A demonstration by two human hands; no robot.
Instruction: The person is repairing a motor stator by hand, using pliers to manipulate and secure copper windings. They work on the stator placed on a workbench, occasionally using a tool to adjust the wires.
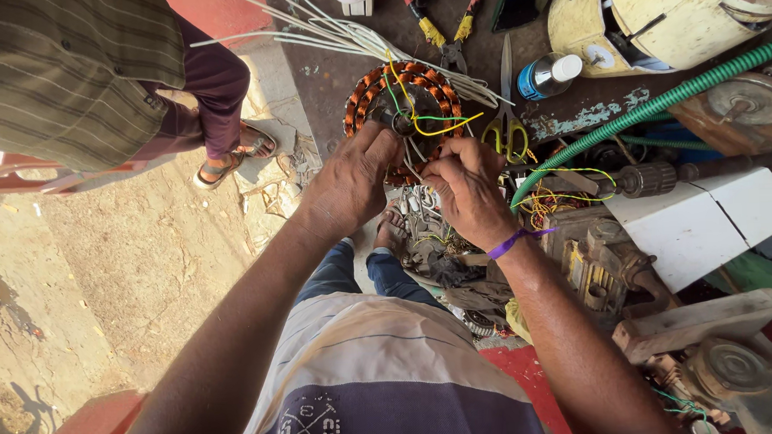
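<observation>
Both hands meet over a round copper coil (403, 112) on the dirty dark worktop (328, 81). The left hand (350, 179) grips its edge; the right hand (467, 192) pinches thin wires (430, 124). Sandy ground (119, 272) lies beside.

1. I have two hands at work: my left hand (354, 182) and my right hand (465, 190)
2. One copper-wound stator (389, 95) sits under my fingers
3. One bundle of white sleeves (343, 32) lies across it
4. One pair of yellow-handled scissors (505, 129)
5. One pair of pliers (452, 32) with red and yellow grips
6. One small bottle (549, 75) with a white cap
7. One green ribbed hose (659, 105)
8. One purple band (517, 239) on my right wrist
9. One other person (76, 74) stands nearby, one sandalled foot (227, 163) showing
</observation>
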